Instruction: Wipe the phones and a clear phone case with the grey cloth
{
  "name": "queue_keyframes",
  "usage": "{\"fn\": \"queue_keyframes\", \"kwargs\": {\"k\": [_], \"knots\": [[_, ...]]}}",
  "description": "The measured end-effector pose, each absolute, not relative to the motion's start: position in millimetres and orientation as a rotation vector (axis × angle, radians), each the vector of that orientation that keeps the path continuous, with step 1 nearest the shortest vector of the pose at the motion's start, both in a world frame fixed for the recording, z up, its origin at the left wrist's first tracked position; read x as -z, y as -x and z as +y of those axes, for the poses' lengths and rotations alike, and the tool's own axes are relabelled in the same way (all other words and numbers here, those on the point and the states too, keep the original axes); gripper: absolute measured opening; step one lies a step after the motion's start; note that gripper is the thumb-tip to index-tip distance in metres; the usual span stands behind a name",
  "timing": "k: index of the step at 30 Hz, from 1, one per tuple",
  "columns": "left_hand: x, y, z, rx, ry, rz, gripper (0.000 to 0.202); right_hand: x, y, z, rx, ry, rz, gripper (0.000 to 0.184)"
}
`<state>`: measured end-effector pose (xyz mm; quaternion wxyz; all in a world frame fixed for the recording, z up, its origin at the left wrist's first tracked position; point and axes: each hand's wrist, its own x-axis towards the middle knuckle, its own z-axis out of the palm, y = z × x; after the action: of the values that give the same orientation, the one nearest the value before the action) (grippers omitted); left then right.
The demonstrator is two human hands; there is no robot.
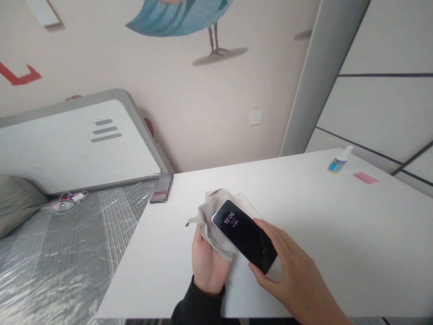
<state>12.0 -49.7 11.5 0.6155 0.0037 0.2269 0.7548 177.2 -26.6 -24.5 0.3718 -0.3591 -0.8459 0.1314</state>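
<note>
My left hand (pixel 209 266), in a black sleeve, holds a crumpled grey microfibre cloth (pixel 211 221) bunched in the palm. My right hand (pixel 291 262) grips a black smartphone (pixel 245 234) by its long edges, with the thumb on top and the fingers below. The lit screen reads 10:06. The phone's upper end rests on the cloth, and its lower corner sits near my right palm. Both hands are just above the near part of the white table (pixel 341 225).
A small spray bottle (pixel 340 160) and a pink card (pixel 365 178) lie at the table's far right. A pixelated object (pixel 161 188) sits at the far left corner. Left of the table, a plastic-covered bed (pixel 61 253) holds a cable (pixel 69 201). Walls stand behind.
</note>
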Motion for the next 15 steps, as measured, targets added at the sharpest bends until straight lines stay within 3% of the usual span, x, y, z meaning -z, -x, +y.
{"fn": "queue_keyframes", "kwargs": {"k": [10, 15], "knots": [[0, -22, -57, -1.663, -0.035, 0.569, 0.047, 22, -181, -16, -0.412, 0.958, -2.135, 0.069], [-7, -31, -56, -1.59, -0.02, 0.53, 0.051, 21, -183, -18, -0.306, 0.943, -2.111, 0.061]]}}
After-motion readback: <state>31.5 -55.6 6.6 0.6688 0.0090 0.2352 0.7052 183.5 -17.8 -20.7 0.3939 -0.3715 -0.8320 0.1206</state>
